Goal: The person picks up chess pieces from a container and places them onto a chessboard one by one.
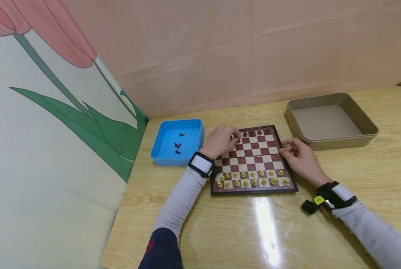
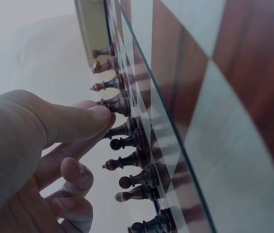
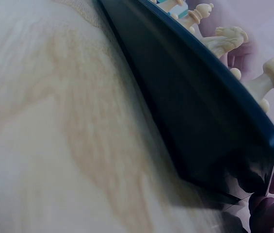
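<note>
A chessboard [image 1: 251,160] with brown and white squares lies on the table. Light pieces [image 1: 254,182] stand in two rows along its near side; dark pieces [image 1: 259,131] line the far side. My left hand [image 1: 222,140] reaches over the far left part, its thumb and forefinger pinching a dark chess piece [image 2: 120,104] among the others; the fingertips partly hide it. In the left wrist view, several dark pawns [image 2: 127,141] stand before the back row. At the board's right edge, my right hand [image 1: 299,157] holds the rim between thumb and fingers.
A blue tray [image 1: 177,161] left of the board holds three small dark chess pieces [image 1: 177,145]. To the right stands a brown open box [image 1: 341,142]. Behind the wooden table [image 1: 227,228] rises a pink covered wall, and a tulip-patterned wall is on the left.
</note>
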`<state>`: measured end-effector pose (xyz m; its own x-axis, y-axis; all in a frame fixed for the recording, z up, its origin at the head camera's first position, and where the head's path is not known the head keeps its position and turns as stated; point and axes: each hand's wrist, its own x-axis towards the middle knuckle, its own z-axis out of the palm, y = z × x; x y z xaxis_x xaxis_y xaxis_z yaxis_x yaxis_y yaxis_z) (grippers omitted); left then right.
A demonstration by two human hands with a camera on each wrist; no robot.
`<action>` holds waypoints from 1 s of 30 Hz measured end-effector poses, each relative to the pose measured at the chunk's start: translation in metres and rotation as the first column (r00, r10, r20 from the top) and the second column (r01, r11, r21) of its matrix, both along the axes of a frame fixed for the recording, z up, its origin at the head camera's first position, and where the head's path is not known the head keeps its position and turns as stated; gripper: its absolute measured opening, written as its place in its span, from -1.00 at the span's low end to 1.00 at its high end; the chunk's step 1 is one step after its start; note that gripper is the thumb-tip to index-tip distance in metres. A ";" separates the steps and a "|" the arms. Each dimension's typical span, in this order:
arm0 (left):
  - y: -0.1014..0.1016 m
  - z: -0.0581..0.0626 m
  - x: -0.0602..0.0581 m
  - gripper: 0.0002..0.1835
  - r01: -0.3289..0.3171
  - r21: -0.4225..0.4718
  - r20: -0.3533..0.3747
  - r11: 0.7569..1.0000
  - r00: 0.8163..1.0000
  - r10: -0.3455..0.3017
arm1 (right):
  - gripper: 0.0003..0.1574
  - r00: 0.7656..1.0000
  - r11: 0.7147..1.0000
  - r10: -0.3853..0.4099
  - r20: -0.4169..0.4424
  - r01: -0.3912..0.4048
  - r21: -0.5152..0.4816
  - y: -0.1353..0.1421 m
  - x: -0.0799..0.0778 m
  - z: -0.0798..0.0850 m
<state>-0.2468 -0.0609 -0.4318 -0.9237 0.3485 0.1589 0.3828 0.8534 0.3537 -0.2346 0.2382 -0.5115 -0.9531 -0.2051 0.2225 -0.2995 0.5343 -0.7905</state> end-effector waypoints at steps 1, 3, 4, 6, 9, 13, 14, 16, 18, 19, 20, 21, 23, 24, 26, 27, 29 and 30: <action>0.000 0.000 0.000 -0.83 -0.002 -0.003 0.000 1.000 1.000 0.002 | -0.58 1.000 1.000 0.001 -0.001 -0.001 -0.003 0.000 0.000 0.000; 0.000 0.000 0.000 -0.83 -0.004 -0.009 0.005 1.000 1.000 0.004 | -0.58 1.000 1.000 0.007 -0.007 -0.007 -0.005 0.000 0.001 0.001; 0.000 0.000 0.000 -0.83 -0.003 -0.010 0.006 1.000 1.000 0.003 | -0.58 1.000 1.000 0.008 -0.008 -0.008 -0.009 0.000 0.001 0.001; -0.001 0.000 0.000 -0.82 -0.001 -0.011 0.010 1.000 1.000 0.001 | -0.59 1.000 1.000 0.011 -0.011 -0.011 -0.013 -0.001 0.002 0.002; -0.002 0.000 0.001 -0.82 0.007 -0.009 0.008 1.000 1.000 -0.007 | -0.60 1.000 1.000 0.013 -0.015 -0.013 -0.019 -0.003 0.002 0.003; -0.004 0.004 0.004 -0.82 0.011 -0.004 -0.008 1.000 1.000 -0.011 | -0.60 1.000 1.000 0.016 -0.019 -0.016 -0.018 -0.003 0.002 0.003; -0.004 0.005 0.005 -0.82 0.010 -0.005 -0.013 1.000 1.000 -0.010 | -0.59 1.000 1.000 0.017 -0.017 -0.017 -0.018 -0.002 0.002 0.002; -0.005 0.009 0.007 -0.81 0.005 -0.008 -0.020 1.000 1.000 -0.005 | -0.58 1.000 1.000 0.013 -0.013 -0.013 -0.010 -0.002 0.002 0.002; -0.005 0.012 0.008 -0.80 -0.006 -0.010 -0.015 1.000 1.000 0.006 | -0.58 1.000 1.000 0.005 -0.002 -0.005 -0.003 -0.001 0.002 0.003; -0.006 0.014 0.009 -0.80 -0.014 -0.007 -0.012 1.000 1.000 0.014 | -0.58 1.000 1.000 0.003 0.001 -0.003 0.000 0.000 0.002 0.003; -0.007 0.015 0.009 -0.80 -0.019 -0.006 -0.011 1.000 1.000 0.019 | -0.58 1.000 1.000 -0.002 0.004 0.002 0.000 0.000 0.002 0.003; -0.008 0.017 0.010 -0.80 -0.029 -0.001 -0.003 1.000 1.000 0.029 | -0.58 1.000 1.000 -0.006 0.006 0.006 0.002 0.000 0.002 0.004; -0.012 0.020 0.011 -0.80 -0.047 0.010 0.010 0.999 0.999 0.047 | -0.58 1.000 1.000 -0.007 0.008 0.007 0.001 -0.001 0.002 0.003; -0.015 0.021 0.011 -0.80 -0.056 0.015 0.010 0.998 0.998 0.056 | -0.58 1.000 1.000 -0.006 0.007 0.006 -0.002 -0.001 0.002 0.003; -0.021 0.023 0.012 -0.80 -0.074 0.008 0.001 0.997 0.997 0.074 | -0.58 1.000 1.000 -0.005 0.005 0.005 -0.008 -0.002 0.002 0.002; -0.024 0.024 0.013 -0.80 -0.083 0.004 -0.007 0.997 0.996 0.084 | -0.58 1.000 1.000 -0.002 0.001 0.002 -0.007 -0.002 0.002 0.002; -0.032 0.027 0.014 -0.79 -0.108 -0.012 -0.033 0.994 0.994 0.108 | -0.58 1.000 1.000 0.000 -0.003 0.000 -0.011 -0.003 0.002 0.001; -0.036 0.030 0.015 -0.79 -0.126 -0.025 -0.041 0.992 0.991 0.125 | -0.59 1.000 1.000 0.002 -0.004 -0.002 -0.014 -0.003 0.002 0.001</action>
